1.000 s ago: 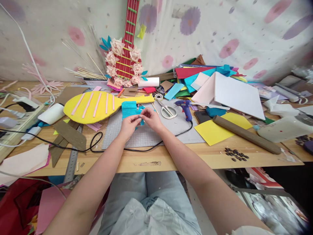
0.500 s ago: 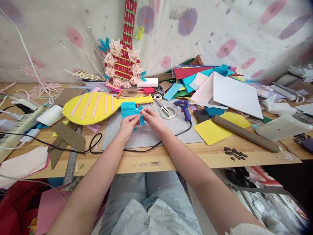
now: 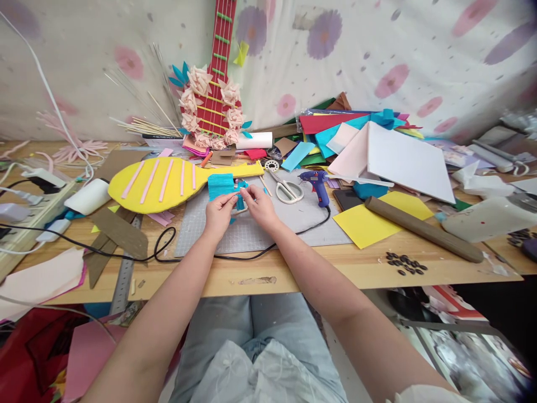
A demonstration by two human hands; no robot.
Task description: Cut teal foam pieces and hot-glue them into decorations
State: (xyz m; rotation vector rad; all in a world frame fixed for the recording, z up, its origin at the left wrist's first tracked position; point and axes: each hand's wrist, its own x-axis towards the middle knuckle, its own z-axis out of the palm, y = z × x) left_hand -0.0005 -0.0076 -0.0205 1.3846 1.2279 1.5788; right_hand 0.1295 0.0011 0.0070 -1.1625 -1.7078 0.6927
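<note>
My left hand (image 3: 221,211) and my right hand (image 3: 259,205) meet over the grey cutting mat (image 3: 201,235), thumbs and fingertips pinched together. What lies between the fingertips is too small to make out. A piece of blue crepe paper (image 3: 220,184) lies flat just behind my left hand. Smaller blue scraps (image 3: 240,202) show between and behind the hands, partly covered by the fingers. Behind them stretches the neck of a yellow guitar-shaped cutout (image 3: 159,184) with pink strips on its body. White-handled scissors (image 3: 289,192) rest right of my right hand.
A blue glue gun (image 3: 316,184) lies at the mat's right, its black cord (image 3: 251,257) crossing the front. A red flower-trimmed paper guitar (image 3: 213,106) leans at the back. Coloured sheets, a brown roll (image 3: 423,229) and dark beads (image 3: 406,263) sit to the right.
My left hand's fingers have curled in more, and both hands' fingertips have drawn closer together. The blue strip below the fingers now shows between the hands. The view has shifted slightly.
</note>
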